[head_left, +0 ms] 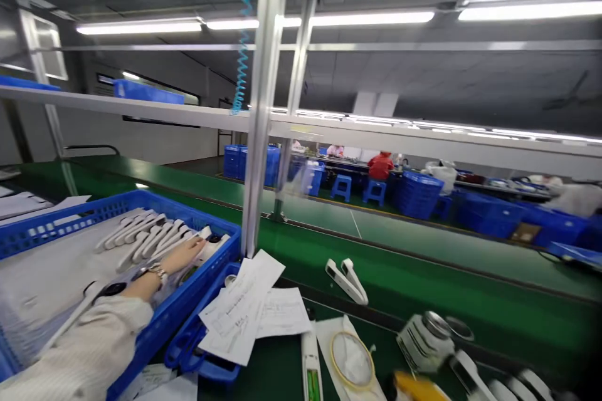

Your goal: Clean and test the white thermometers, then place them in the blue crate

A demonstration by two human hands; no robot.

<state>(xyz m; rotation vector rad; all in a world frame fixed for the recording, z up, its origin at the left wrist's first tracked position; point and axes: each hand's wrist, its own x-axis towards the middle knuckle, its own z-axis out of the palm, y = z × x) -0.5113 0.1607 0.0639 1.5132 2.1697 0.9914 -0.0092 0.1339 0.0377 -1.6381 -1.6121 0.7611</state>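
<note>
My left hand point(184, 255) reaches into a blue plastic crate point(197, 291) at the left. It rests on a row of white handheld devices point(150, 235) lying on a grey sheet. The fingers lie over one device, and I cannot tell whether they grip it. A watch is on that wrist, and the sleeve is pale. My right hand is out of view.
Loose printed papers point(249, 313) lie beside the crate. Two white devices point(348, 279) sit on the green conveyor belt point(423, 282). A tape roll point(350, 357), a grey tool point(426, 338) and more white devices lie at the front edge. An aluminium post point(261, 106) stands ahead. People sit far off among blue crates.
</note>
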